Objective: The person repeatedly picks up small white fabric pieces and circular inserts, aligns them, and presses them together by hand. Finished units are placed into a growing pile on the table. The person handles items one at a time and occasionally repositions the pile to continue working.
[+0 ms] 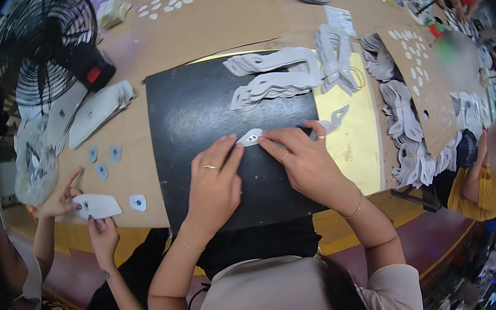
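Note:
On the black mat [182, 126] lies a pale, flat shoe-upper piece [250, 137] with a small pointed end, a white patch and dark holes. The fingertips of my left hand [214, 181] press together on its left end. My right hand [305, 159] grips it from the other side with thumb and forefinger. Its strip runs under the right hand and shows again as a looped end [336, 118] beyond the fingers. Two stacks of similar pieces, an upper stack [267, 61] and a lower stack [274, 87], rest just beyond my hands.
A black fan [43, 50] stands at the far left. On the left, a co-worker's hands hold a white piece [97, 206]. More stacked strips [400, 108] line the right side, beside a cardboard sheet [432, 89] with small white patches. Yellow board [359, 153] borders the mat.

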Available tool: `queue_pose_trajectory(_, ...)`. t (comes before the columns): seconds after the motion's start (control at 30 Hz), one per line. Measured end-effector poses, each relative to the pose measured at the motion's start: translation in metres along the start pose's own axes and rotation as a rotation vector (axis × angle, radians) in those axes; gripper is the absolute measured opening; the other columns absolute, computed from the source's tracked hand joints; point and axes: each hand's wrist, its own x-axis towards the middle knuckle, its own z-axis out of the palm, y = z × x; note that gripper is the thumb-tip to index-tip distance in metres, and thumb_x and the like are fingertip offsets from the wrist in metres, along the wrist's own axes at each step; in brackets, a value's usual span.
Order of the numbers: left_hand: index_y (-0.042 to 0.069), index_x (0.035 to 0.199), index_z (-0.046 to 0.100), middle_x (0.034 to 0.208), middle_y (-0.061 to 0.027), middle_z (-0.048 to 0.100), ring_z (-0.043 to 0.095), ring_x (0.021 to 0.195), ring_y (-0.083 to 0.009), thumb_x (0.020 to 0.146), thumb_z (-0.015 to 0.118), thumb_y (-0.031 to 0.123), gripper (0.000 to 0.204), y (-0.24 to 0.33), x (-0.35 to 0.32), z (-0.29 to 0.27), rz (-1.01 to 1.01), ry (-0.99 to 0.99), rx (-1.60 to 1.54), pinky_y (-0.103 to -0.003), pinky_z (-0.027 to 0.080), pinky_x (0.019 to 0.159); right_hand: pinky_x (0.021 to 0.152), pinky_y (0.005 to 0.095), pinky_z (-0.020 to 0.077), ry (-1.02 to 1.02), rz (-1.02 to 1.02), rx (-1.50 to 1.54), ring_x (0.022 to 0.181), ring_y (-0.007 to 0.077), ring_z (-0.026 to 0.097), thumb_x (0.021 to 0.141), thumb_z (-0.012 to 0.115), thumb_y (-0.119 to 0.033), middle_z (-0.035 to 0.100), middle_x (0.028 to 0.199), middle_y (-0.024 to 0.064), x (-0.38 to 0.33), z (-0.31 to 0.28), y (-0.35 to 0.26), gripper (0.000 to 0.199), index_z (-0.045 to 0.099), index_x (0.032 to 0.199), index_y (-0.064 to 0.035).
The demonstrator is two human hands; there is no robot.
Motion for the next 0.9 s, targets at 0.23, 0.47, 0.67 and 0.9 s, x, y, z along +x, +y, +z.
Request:
queue_pose_trajectory(0.23, -0.002, 0.130, 0.063, 0.136, -0.0131, 0.061, 0.056, 0.130, -0.0290, 0.080, 0.071, 0.004, 0.051, 0.013, -0.001, 0.013, 0.068, -0.012, 0.181, -0.048, 0.043, 0.105, 0.112, 0.0523, 0.0273, -0.022, -0.014, -0.127, 0.126, 0.0212, 0.058, 0.085, 0.060, 0.001, 0.061, 0.136, 0.0057, -0.005, 0.008, -0.007, 0.051, 0.066, 0.133, -0.0134)
queue_pose_trajectory(0.47, -0.001, 0.123, 0.068, 0.133, -0.0124, 0.062, 0.057, 0.126, -0.0285, 0.079, 0.070, 0.004, 0.044, 0.020, 0.005, 0.013, 0.062, -0.023, 0.296, -0.047, 0.043, 0.102, 0.111, 0.0511, 0.0255, -0.052, 0.004, -0.099, 0.126, 0.0201, 0.057, 0.084, 0.061, 0.000, 0.060, 0.136, 0.0045, -0.001, 0.006, -0.008, 0.052, 0.066, 0.133, -0.0144)
queue_pose_trajectory(0.67, 0.000, 0.118, 0.070, 0.126, -0.0126, 0.063, 0.058, 0.123, -0.0300, 0.076, 0.071, 0.004, 0.042, 0.016, 0.012, 0.011, 0.062, -0.026, 0.189, -0.047, 0.045, 0.099, 0.113, 0.0517, 0.0241, -0.073, 0.035, -0.014, 0.126, 0.0204, 0.057, 0.083, 0.062, 0.000, 0.060, 0.135, 0.0032, 0.002, 0.000, -0.004, 0.052, 0.067, 0.132, -0.0152)
queue_pose_trajectory(0.9, 0.002, 0.132, 0.062, 0.123, -0.0163, 0.060, 0.056, 0.121, -0.0358, 0.084, 0.072, 0.004, 0.049, 0.010, 0.015, 0.015, -0.037, 0.045, 0.013, -0.050, 0.043, 0.101, 0.102, 0.0496, 0.0376, 0.277, 0.217, 0.092, 0.112, 0.0249, 0.061, 0.088, 0.065, -0.002, 0.066, 0.113, 0.0072, -0.005, -0.023, 0.025, 0.035, 0.068, 0.122, -0.0098)
